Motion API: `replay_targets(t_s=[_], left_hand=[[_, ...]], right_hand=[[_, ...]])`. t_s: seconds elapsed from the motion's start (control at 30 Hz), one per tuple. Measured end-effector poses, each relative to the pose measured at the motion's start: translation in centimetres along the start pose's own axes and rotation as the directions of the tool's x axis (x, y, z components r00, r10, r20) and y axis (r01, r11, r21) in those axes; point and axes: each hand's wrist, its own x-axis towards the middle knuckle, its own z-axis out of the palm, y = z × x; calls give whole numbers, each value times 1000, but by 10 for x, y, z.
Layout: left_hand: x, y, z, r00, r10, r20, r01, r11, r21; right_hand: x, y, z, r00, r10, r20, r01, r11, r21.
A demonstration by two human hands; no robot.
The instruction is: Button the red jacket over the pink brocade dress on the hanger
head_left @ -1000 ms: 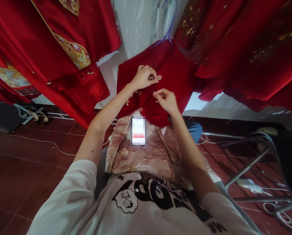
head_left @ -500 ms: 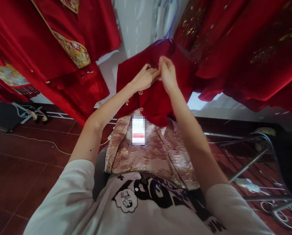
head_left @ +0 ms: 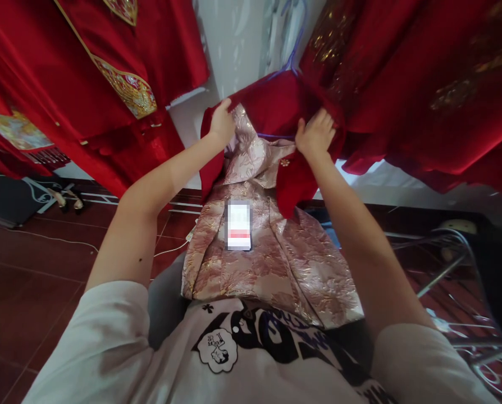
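A red jacket (head_left: 272, 104) with beaded fastenings hangs on a purple hanger (head_left: 292, 63), its front parted. Beneath it shows a pink-and-gold brocade dress (head_left: 255, 275), whose lower part is spread over my lap. My left hand (head_left: 223, 124) is closed on the jacket's left front edge, with most of its fingers hidden. On the other side my right hand (head_left: 316, 136) lies against the turned-back right front, its fingers stretched and apart. A phone (head_left: 238, 224) with a lit, blurred screen rests on the brocade.
Red embroidered garments (head_left: 124, 84) hang on the left, and more red garments (head_left: 428, 101) on the right. A metal-framed chair (head_left: 448, 247) stands at the right. Heeled shoes (head_left: 68, 200) and a white cable (head_left: 65, 231) lie at left, near the red tiled floor (head_left: 36, 280).
My hands, together at the jacket's front before, have moved apart to either side. The jacket's front has opened, baring the upper part of the brocade dress.
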Motion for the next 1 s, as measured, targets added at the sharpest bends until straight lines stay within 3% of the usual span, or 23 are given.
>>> replay_targets(t_s=[0.07,0.13,0.27,0.33,0.43,0.63,0.7,0.77,0.9,1.0], left_hand=[[10,3,-11,992,118,47,-125,968,216],[18,8,-19,982,172,74,-187,881,434],[22,20,-21,985,156,71,-157,654,740],[18,23,-17,989,123,79,-138,609,781],[9,23,-15,991,100,93,-135,609,782],[-3,29,-33,963,137,234,-269,388,881],[-3,34,-43,953,101,287,-302,411,860],[-2,38,-52,954,40,297,-276,503,819],[0,40,-61,977,-159,143,33,772,635],[1,35,-62,968,-245,61,170,812,558]], right_hand=[[2,-11,-22,997,83,-6,-82,983,-166],[5,-22,-42,992,116,51,-97,956,-278],[10,-32,-72,968,155,196,-77,931,-356],[12,-31,-81,955,176,238,-82,930,-358],[16,-28,-87,936,217,276,-106,924,-368],[31,-18,-95,917,172,360,-16,918,-397],[41,-12,-101,907,178,382,-21,925,-380],[50,-7,-108,899,194,392,-59,942,-331],[60,1,-125,896,195,398,-112,968,-224],[54,6,-134,910,161,382,-135,986,-95]])
